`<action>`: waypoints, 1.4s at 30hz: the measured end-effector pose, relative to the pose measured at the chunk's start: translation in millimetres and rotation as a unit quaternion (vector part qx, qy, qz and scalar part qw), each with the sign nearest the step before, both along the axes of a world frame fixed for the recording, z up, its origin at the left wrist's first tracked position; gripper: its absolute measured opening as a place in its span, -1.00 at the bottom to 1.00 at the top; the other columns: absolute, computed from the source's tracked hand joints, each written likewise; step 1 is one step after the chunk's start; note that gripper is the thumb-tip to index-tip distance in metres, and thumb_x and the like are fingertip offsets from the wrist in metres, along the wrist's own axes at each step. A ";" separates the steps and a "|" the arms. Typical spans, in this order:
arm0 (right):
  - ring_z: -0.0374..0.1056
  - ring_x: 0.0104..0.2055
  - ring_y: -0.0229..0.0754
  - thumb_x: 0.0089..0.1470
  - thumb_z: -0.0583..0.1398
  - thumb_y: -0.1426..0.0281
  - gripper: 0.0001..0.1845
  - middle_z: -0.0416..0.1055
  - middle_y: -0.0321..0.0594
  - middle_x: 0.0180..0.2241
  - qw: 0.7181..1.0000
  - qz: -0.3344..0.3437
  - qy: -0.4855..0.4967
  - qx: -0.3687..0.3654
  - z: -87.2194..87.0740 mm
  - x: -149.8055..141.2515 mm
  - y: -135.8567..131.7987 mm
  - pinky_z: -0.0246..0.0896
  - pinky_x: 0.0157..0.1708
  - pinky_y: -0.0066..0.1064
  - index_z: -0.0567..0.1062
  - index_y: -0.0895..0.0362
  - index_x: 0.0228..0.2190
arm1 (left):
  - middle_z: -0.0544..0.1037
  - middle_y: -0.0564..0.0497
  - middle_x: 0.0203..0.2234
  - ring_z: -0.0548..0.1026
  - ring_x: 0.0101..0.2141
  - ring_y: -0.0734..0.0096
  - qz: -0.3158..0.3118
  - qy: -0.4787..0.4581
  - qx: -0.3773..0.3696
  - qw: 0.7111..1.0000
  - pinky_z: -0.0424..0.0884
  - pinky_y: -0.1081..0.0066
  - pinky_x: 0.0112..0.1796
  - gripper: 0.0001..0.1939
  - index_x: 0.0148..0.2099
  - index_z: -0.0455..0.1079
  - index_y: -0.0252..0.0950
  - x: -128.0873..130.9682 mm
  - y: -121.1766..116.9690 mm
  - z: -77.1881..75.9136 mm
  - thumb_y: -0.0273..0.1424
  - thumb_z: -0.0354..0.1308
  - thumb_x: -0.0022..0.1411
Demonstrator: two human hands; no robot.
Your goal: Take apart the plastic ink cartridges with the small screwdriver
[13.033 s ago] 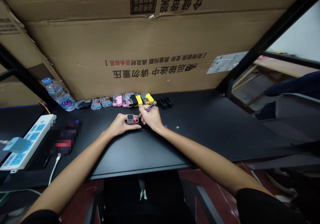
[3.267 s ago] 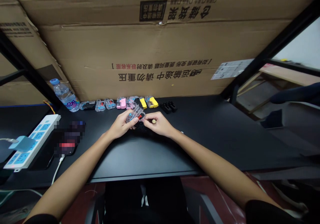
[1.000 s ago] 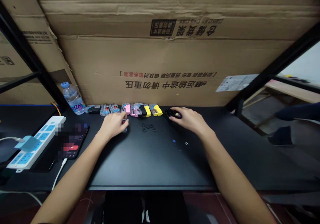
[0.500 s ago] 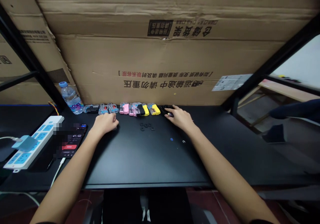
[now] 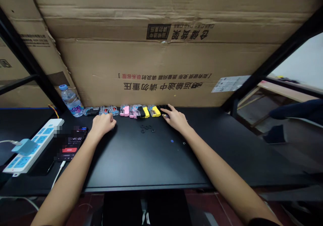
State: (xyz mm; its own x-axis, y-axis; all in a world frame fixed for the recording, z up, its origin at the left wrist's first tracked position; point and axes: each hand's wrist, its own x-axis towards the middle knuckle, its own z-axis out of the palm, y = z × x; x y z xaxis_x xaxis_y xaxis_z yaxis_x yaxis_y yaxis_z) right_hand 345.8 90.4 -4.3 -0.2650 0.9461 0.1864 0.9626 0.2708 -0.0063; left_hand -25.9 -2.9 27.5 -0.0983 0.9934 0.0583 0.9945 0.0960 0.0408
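Several black parts (image 5: pixel 164 107) at right hand (image 5: pixel 177 119), clear gadgets (image 5: pixel 113 110) beyond left hand (image 5: pixel 102 123), either grip's hold unclear

I face a brown cardboard panel (image 5: pixel 141 59) behind my black desk (image 5: pixel 141 162), between dark posts (image 5: pixel 280 55); to my right, a pale wall (image 5: pixel 302 62); below, reddish floor (image 5: pixel 202 199).

It looks like a makeshift workshop corner: printed cardboard (image 5: pixel 151 59) backs a black counter (image 5: pixel 141 162) between black metal bars (image 5: pixel 277 55), small plastic units (image 5: pixel 137 112) line its back edge, loose black rings (image 5: pixel 146 127) lie in front, and a power strip (image 5: pixel 41 139) sits at left.
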 end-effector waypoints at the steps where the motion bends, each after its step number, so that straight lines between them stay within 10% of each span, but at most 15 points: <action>1: 0.58 0.04 0.21 0.38 0.12 0.21 -0.44 0.11 -0.03 0.48 1.000 -0.001 -0.003 -0.004 -1.4 1.0 0.8 0.51 -0.01 0.06 0.40 -0.16 0.35 | 0.69 -0.22 -0.27 0.65 -0.17 -0.05 -0.009 -0.004 0.015 1.000 0.44 0.18 -0.13 -0.71 -0.17 0.55 -0.24 1.0 1.0 -2.0 -0.26 0.02 0.37; 13: 0.52 0.13 0.11 0.39 0.05 0.27 -0.48 0.36 -0.11 0.34 0.990 0.087 0.082 0.069 22.4 -26.9 -32.1 0.55 -0.04 -0.13 0.48 -0.05 0.29 | 0.54 -0.16 0.06 0.45 0.10 0.02 -0.269 -0.107 0.114 0.950 0.37 0.15 0.06 -0.72 0.12 0.41 -0.21 55.0 -10.9 -21.7 -0.35 0.13 0.40; 23: 0.44 0.22 0.21 0.40 0.09 0.30 -0.38 0.10 0.09 0.48 0.982 0.184 -0.014 0.036 2.9 -89.2 -31.5 0.43 0.10 -0.01 0.27 0.14 0.41 | 0.68 -0.21 -0.22 0.65 -0.19 -0.01 -0.049 -0.029 0.004 0.998 0.46 0.20 -0.16 -0.73 -0.12 0.54 -0.25 30.6 -7.1 -2.8 -0.30 0.01 0.41; 31: 0.53 0.15 0.14 0.42 0.05 0.37 -0.45 0.35 0.11 0.35 0.975 0.201 -0.002 0.091 -10.7 -85.2 -12.7 0.53 -0.06 -0.11 0.37 0.19 0.35 | 0.68 -0.22 -0.23 0.66 -0.16 -0.01 -0.021 -0.017 0.003 1.000 0.44 0.21 -0.13 -0.70 -0.17 0.55 -0.27 19.7 -1.5 -9.5 -0.27 0.02 0.43; 35: 0.60 0.05 0.06 0.41 0.11 0.33 -0.53 0.49 0.03 0.24 0.951 0.232 0.078 0.189 -6.5 -71.5 -24.6 0.59 -0.14 -0.22 0.49 0.18 0.25 | 0.66 -0.16 -0.18 0.61 -0.08 0.08 -0.103 -0.076 0.113 0.985 0.39 0.18 0.03 -0.73 -0.06 0.52 -0.25 25.1 -3.5 -9.5 -0.26 0.04 0.47; 42: 0.65 -0.07 -0.05 0.31 0.22 0.36 -0.60 0.65 -0.02 0.03 0.880 0.385 0.200 0.196 2.7 -62.9 -65.2 0.60 -0.15 -0.33 0.55 0.12 0.14 | 0.51 -0.18 0.21 0.44 0.20 0.08 -0.367 -0.190 0.249 0.876 0.32 0.10 0.19 -0.60 0.29 0.38 -0.17 57.2 -17.3 -13.5 -0.25 0.19 0.47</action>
